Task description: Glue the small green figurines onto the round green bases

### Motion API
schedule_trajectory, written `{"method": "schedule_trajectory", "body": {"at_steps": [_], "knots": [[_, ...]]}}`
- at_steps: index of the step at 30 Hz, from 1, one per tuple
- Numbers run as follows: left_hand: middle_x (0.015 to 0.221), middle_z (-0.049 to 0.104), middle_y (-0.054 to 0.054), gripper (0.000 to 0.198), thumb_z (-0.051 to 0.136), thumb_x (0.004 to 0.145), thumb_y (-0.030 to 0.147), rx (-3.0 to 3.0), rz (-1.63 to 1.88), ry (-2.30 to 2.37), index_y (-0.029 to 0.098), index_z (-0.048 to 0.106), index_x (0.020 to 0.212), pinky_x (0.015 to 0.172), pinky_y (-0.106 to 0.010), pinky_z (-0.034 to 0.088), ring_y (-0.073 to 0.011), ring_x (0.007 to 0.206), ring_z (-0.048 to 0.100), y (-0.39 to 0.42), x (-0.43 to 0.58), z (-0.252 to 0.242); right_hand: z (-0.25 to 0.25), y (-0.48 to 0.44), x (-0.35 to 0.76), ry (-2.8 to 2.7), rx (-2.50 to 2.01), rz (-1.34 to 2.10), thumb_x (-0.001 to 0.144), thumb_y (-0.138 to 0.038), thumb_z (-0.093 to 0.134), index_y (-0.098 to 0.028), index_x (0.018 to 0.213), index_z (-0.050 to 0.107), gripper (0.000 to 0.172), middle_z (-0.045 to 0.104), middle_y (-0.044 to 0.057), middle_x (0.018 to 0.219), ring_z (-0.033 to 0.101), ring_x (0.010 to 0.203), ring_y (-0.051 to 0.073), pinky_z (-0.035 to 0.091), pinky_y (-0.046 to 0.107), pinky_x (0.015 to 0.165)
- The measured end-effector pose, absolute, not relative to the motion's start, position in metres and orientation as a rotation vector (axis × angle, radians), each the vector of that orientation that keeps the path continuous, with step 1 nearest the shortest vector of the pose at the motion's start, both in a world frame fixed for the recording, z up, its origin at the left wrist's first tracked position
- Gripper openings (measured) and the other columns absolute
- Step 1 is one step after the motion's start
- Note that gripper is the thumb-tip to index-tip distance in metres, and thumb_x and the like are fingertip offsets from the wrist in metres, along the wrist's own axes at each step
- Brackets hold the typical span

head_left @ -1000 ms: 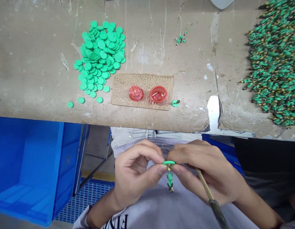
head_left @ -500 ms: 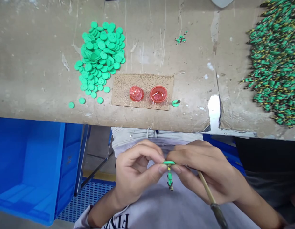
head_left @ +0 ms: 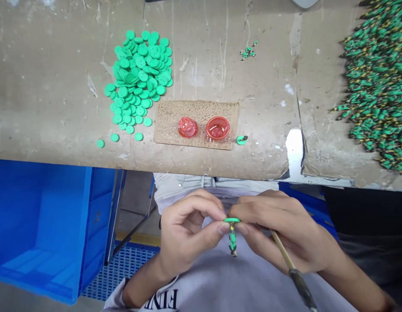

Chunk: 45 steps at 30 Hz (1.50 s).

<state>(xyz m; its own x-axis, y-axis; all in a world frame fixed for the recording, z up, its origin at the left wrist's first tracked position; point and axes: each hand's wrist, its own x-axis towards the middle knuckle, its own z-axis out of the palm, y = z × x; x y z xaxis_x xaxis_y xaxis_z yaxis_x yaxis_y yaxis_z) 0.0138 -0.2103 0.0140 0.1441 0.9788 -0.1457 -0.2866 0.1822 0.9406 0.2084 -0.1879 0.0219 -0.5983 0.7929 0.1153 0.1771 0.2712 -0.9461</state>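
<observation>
Between the fingertips of both hands is a small green disc [head_left: 232, 220], held edge-on by its rim. A tiny green, yellow and dark figurine [head_left: 232, 241] hangs head-down beneath it, touching its underside. My left hand [head_left: 191, 229] pinches the disc's left edge with thumb and forefinger. On the other edge, my right hand [head_left: 279, 229] is closed on the disc and also carries a thin brush-like stick [head_left: 287, 255], whose tip is hidden. On the table above stand two red cups, one heaped with clear, glossy stuff [head_left: 187, 127], the other an open red cup [head_left: 217, 128] with liquid.
A heap of green discs [head_left: 140, 69] lies at the table's left, a large pile of figurines [head_left: 379, 91] at its right. The cups stand on a brown board [head_left: 168, 112]; beside it is a disc with a figurine [head_left: 242, 139]. A blue crate [head_left: 64, 225] is lower left.
Both hands keep the same pinch on the disc and figurine. The view has shifted slightly, so the table things appear a little further right.
</observation>
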Motion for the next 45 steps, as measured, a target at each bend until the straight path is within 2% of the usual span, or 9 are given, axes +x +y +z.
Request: {"method": "schedule_trajectory", "body": {"at_steps": [10,17,26,31,36,45], "knots": [[0.077,0.071,-0.005,0.007,0.084,0.085,0.018,0.940,1.101,0.991,0.018,0.077,0.087,0.063,-0.023,0.052,-0.0154,0.073,0.066,-0.210,0.011,0.013,0.019,-0.191,0.205,-1.898,-0.875,1.319,0.097,-0.012,0.053,-0.021,0.095,0.058,0.011,0.061,-0.001,0.073,0.050,0.056,0.011,0.038,0.024,0.051],[0.075,0.071,-0.004,0.008,0.084,0.085,0.018,0.932,1.092,1.008,0.018,0.076,0.085,0.061,-0.022,0.053,-0.0150,0.072,0.066,-0.209,0.012,0.014,0.019,-0.189,0.206,-1.968,-0.887,1.281,0.100,-0.013,0.049,-0.020,0.102,0.059,0.013,0.064,-0.001,0.075,0.059,0.061,0.012,0.044,0.023,0.056],[0.074,0.073,-0.005,0.009,0.085,0.083,0.020,0.967,1.107,1.014,0.018,0.076,0.084,0.061,-0.023,0.054,-0.0159,0.071,0.068,-0.209,0.013,0.014,0.018,-0.192,0.200,-1.929,-0.910,1.248,0.095,-0.012,0.052,-0.023,0.095,0.055,0.012,0.058,-0.004,0.070,0.050,0.053,0.011,0.036,0.024,0.050],[0.075,0.073,-0.005,0.008,0.084,0.085,0.021,1.015,1.134,0.998,0.018,0.077,0.084,0.062,-0.023,0.054,-0.0153,0.072,0.069,-0.209,0.015,0.014,0.018,-0.192,0.199,-1.935,-0.922,1.233,0.095,-0.011,0.051,-0.023,0.092,0.052,0.012,0.047,-0.007,0.067,0.040,0.051,0.009,0.032,0.024,0.049],[0.076,0.073,-0.005,0.007,0.084,0.085,0.020,1.003,1.130,1.011,0.018,0.077,0.085,0.062,-0.023,0.053,-0.0158,0.074,0.068,-0.211,0.014,0.013,0.019,-0.191,0.199,-1.988,-0.907,1.221,0.100,-0.016,0.051,-0.023,0.089,0.049,0.013,0.045,-0.007,0.067,0.039,0.052,0.010,0.031,0.025,0.050],[0.078,0.073,-0.004,0.005,0.083,0.086,0.017,1.018,1.131,0.989,0.018,0.078,0.087,0.064,-0.022,0.054,-0.0139,0.074,0.068,-0.211,0.013,0.012,0.016,-0.197,0.190,-1.879,-0.952,1.200,0.097,-0.013,0.048,-0.024,0.085,0.047,0.016,0.039,-0.006,0.064,0.035,0.051,0.012,0.029,0.028,0.050]]}}
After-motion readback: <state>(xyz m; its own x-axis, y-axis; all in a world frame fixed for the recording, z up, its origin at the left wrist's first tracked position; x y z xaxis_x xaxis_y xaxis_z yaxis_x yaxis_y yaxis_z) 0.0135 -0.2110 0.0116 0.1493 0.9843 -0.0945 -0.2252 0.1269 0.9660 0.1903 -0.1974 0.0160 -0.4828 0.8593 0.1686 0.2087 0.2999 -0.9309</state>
